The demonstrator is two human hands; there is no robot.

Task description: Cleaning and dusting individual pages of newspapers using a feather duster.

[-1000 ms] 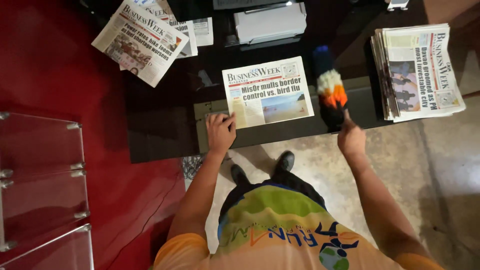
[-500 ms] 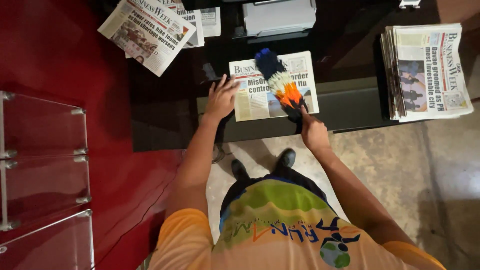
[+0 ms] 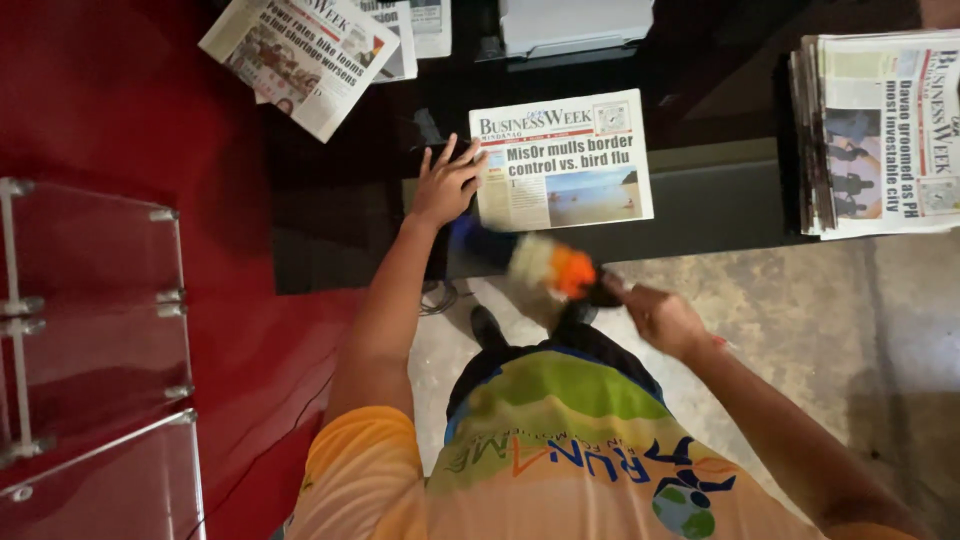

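A folded newspaper (image 3: 563,160) lies on the dark glossy table (image 3: 330,225). My left hand (image 3: 445,183) rests flat with spread fingers at the paper's left edge, touching it. My right hand (image 3: 660,318) grips the handle of a feather duster (image 3: 535,262) with blue, cream and orange fibres. The duster is blurred and sits just below the newspaper, at the table's near edge. My body in a bright printed shirt fills the lower part of the view.
A thick stack of newspapers (image 3: 880,130) sits at the table's right end. More papers (image 3: 300,55) lie at the far left, and a white device (image 3: 575,25) at the back. A clear acrylic stand (image 3: 90,330) stands on the red floor at left.
The duster has swept down off the top of the newspaper toward the table's near edge. My left hand has shifted slightly up along the paper's left edge.
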